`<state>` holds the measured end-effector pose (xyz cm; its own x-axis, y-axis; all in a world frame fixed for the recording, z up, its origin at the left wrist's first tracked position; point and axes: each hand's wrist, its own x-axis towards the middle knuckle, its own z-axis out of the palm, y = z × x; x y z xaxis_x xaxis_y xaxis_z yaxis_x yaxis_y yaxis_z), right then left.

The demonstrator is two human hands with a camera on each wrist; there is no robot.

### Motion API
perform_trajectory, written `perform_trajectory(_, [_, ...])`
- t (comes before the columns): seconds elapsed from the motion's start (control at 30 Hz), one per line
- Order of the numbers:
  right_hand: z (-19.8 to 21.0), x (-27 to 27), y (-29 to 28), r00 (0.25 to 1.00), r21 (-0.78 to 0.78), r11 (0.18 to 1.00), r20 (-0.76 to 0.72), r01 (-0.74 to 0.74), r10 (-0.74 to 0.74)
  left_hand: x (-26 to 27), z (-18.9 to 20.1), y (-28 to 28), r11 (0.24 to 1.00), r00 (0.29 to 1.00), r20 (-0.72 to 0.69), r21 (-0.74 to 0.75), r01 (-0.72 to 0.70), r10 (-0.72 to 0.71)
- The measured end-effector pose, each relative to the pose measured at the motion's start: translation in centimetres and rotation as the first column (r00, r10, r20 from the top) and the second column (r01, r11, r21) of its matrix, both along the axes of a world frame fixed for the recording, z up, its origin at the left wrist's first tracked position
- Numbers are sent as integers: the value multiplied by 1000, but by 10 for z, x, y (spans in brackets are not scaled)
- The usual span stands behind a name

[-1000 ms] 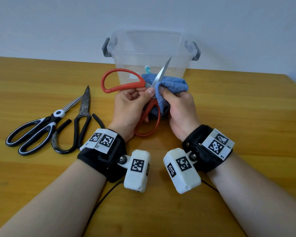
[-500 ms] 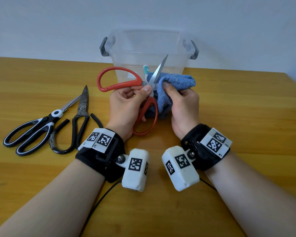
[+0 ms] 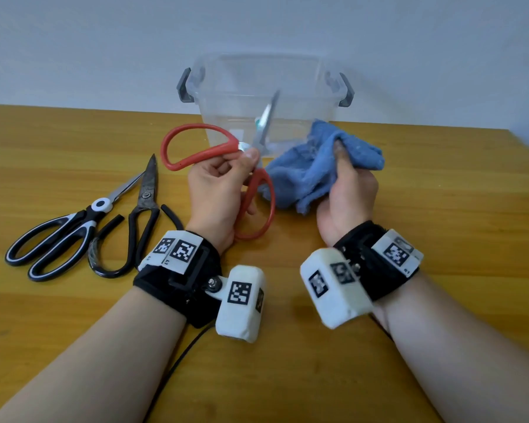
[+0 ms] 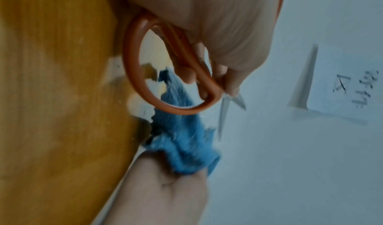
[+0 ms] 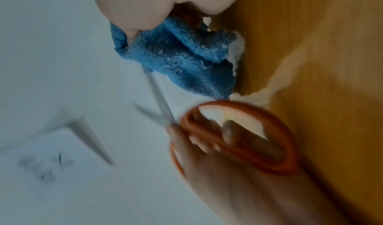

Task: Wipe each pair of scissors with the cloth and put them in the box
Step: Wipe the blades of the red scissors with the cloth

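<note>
My left hand point(image 3: 226, 175) grips the red-handled scissors point(image 3: 196, 141) near the pivot, with the blades pointing up in front of the clear plastic box point(image 3: 300, 83). My right hand point(image 3: 345, 181) holds the bunched blue cloth point(image 3: 306, 172) just right of the scissors, apart from the blade in the head view. In the left wrist view, fingers curl round the red scissors point(image 4: 132, 74) above the cloth point(image 4: 182, 130). The right wrist view is blurred and shows the cloth point(image 5: 182, 56) beside the red scissors point(image 5: 275, 130).
Black-and-white scissors point(image 3: 64, 230) and all-black scissors point(image 3: 141, 209) lie on the wooden table point(image 3: 440, 193) to the left of my left hand. The box stands at the table's back edge by the wall, with something teal point(image 3: 258, 120) showing through its front.
My right hand has pulled the cloth off the blade and moved it to the right. The left hand has kept its hold on the red scissors, and their blade now stands clear of the cloth.
</note>
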<state>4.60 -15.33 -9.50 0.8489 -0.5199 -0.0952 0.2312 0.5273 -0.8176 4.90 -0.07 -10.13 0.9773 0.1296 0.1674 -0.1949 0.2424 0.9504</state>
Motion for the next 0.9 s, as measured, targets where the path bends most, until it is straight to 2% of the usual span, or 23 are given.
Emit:
perform_trajectory(0.1, [-2,3,-8,998,96,994,11,-60,59,2,3,4,998,999,-30,-58,-21,19])
perform_trajectory(0.2, [-3,0,3,962,-13,963,56,-268,268,1,1,2,998,999,-33,-69,15,-18])
perform_trajectory(0.3, [-3,-7,16,875,-148,868,39,-473,483,1,0,1,997,999,-2,-52,48,-48])
perform_trajectory(0.37, [-4,-9,20,826,-202,811,18,-549,564,-1,-1,-1,997,997,27,0,76,-76])
perform_trajectory(0.43, [-5,-9,20,831,-204,816,20,-540,555,-3,-1,-4,994,994,47,51,98,-100])
perform_trajectory(0.6, [0,-10,19,900,-182,885,6,-428,436,-4,-2,-5,985,988,71,118,127,-136])
perform_trajectory(0.9, [3,-13,25,952,-134,944,13,-300,305,-2,-3,-3,997,998,39,55,55,-57])
